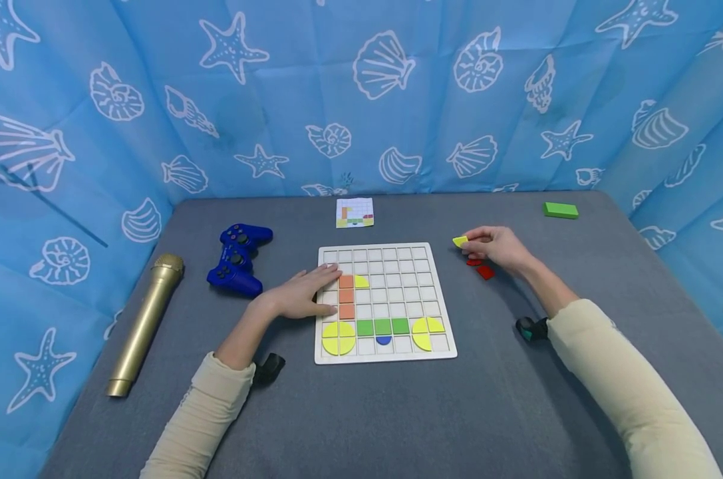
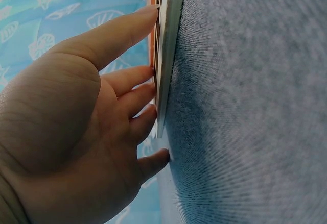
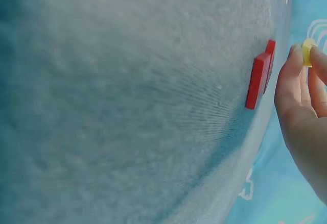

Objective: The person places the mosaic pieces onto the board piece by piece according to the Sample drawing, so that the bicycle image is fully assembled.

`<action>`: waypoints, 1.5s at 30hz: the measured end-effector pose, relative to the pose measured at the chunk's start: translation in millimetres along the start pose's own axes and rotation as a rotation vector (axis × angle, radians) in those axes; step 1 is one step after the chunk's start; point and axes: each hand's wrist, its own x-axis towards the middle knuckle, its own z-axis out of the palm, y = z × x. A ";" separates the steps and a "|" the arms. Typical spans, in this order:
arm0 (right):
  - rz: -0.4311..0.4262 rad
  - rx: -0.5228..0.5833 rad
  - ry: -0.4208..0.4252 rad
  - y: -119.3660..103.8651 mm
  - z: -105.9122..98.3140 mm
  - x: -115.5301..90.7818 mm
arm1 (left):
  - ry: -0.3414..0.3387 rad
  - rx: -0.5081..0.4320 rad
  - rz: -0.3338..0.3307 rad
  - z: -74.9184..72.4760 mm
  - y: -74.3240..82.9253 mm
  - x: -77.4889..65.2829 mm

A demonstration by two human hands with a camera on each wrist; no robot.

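My right hand (image 1: 497,247) pinches a yellow quarter-circle tile (image 1: 459,242) between thumb and fingers, raised off the table to the right of the white grid board (image 1: 397,250). Below that hand lie two red tiles (image 1: 485,272), seen edge-on as red pieces (image 3: 259,80) in the right wrist view. My left hand (image 1: 301,293) rests on the board's left edge with its fingers spread. On the board sit orange squares (image 1: 346,297), a lone yellow quarter (image 1: 361,282), green squares (image 1: 383,326), a blue half-circle (image 1: 384,340), a full yellow circle (image 1: 338,338) and three yellow quarters (image 1: 422,338).
A small pattern card (image 1: 354,213) lies behind the board. Left of the board are a blue game controller (image 1: 237,261) and a gold microphone (image 1: 145,326). A green block (image 1: 561,210) stands at the back right. A blue seashell curtain (image 1: 361,100) borders the table.
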 end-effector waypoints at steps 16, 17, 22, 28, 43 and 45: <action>-0.024 0.072 -0.127 -9.0 16.9 -26.9 | -0.006 -0.004 0.005 -0.4 -0.7 -0.3; -0.024 0.085 -0.129 -9.3 18.5 -27.9 | -0.007 -0.004 0.004 -0.7 -0.5 -0.5; -0.036 0.096 -0.126 -9.5 24.9 -33.4 | -0.008 -0.010 0.000 -1.8 1.1 -0.5; -0.047 0.117 -0.163 -6.6 29.7 -39.1 | -0.007 -0.009 -0.003 -1.2 0.9 1.2; -0.044 0.093 -0.278 -7.1 37.0 -58.9 | 0.000 -0.003 0.006 0.6 -1.5 1.8; -0.050 0.098 -0.300 -7.2 38.3 -62.4 | 0.001 -0.004 0.011 0.6 -2.0 1.3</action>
